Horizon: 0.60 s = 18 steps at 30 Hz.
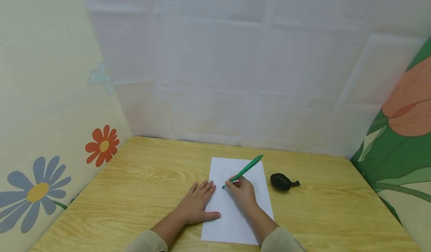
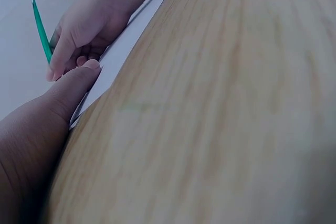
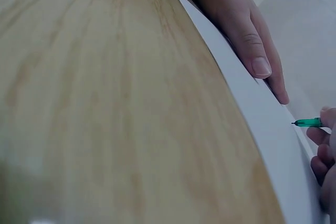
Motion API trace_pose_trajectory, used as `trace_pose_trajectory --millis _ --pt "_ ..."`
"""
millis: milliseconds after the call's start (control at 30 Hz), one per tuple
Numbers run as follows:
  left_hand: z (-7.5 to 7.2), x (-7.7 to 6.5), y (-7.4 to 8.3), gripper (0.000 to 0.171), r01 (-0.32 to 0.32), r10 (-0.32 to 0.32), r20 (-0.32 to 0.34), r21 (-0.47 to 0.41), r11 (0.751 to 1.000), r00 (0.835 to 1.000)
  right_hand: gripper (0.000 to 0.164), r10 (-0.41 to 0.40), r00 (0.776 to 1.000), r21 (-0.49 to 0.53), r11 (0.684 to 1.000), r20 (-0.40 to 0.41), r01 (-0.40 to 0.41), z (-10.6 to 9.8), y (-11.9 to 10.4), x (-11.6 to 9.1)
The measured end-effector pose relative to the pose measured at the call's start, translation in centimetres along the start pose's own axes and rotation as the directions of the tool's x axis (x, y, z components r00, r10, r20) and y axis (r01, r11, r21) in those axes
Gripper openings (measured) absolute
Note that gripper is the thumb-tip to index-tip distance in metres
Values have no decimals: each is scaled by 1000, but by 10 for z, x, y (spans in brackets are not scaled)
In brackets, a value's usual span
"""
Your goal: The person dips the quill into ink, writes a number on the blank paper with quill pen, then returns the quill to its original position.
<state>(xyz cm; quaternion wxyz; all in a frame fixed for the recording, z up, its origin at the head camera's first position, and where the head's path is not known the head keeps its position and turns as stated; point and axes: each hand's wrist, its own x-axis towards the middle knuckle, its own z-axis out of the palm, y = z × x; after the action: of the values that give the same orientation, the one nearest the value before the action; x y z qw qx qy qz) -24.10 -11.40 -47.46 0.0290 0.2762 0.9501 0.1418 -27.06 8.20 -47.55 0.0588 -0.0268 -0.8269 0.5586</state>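
A white sheet of paper lies on the wooden table, with no marks that I can make out. My left hand rests flat across its left edge, fingers straight and thumb reaching onto the sheet. My right hand pinches a green pen near its tip, with the pen's back end slanting up to the right. In the right wrist view the pen's dark point is close to the sheet; I cannot tell whether it touches. The left wrist view shows the left thumb near the pen hand.
Right of the paper lies a black oval object with a short, flared neck. The wooden table meets a pale sheet hung behind it. Flower-printed panels stand at both sides.
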Motion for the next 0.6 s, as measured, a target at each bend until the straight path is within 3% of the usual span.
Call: trace_pose_trajectory --millis 600 --pt "-1 0 1 96 -5 5 -10 -1 1000 1000 18 -10 999 7 1000 34 10 0 1 -7"
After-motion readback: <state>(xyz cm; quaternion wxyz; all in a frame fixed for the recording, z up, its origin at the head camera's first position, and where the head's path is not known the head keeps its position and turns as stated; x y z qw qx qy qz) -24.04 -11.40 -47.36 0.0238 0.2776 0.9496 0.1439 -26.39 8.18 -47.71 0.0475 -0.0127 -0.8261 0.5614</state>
